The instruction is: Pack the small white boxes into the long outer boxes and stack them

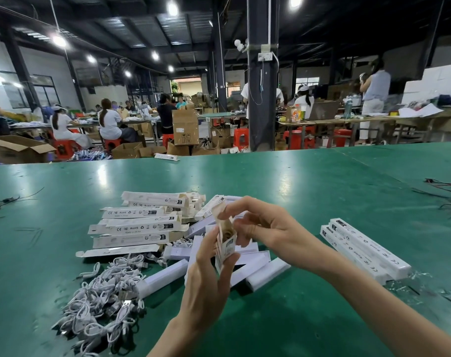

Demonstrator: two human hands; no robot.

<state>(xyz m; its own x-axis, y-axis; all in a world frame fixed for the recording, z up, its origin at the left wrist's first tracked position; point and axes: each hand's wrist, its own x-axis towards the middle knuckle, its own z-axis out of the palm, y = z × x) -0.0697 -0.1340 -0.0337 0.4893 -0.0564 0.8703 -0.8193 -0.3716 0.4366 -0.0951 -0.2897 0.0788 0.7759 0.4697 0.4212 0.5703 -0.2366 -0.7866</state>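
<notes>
Your view is lit from above by round ceiling lamps [173, 9], blown out to white discs across the upper frame against a dark roof. They throw pale glare patches on the green table [296, 181], strongest at its left and centre. The doorway [191, 85] at centre back is overexposed. Shadows are soft and short, lying just under the piles. The middle of the frame is fairly sharp, but your right hand [265, 228] and the box [225, 243] at its fingertips look slightly smeared. At the edges the wide lens bends things: the table's far edge bows and the columns at left lean. The background is soft and grainy.
</notes>
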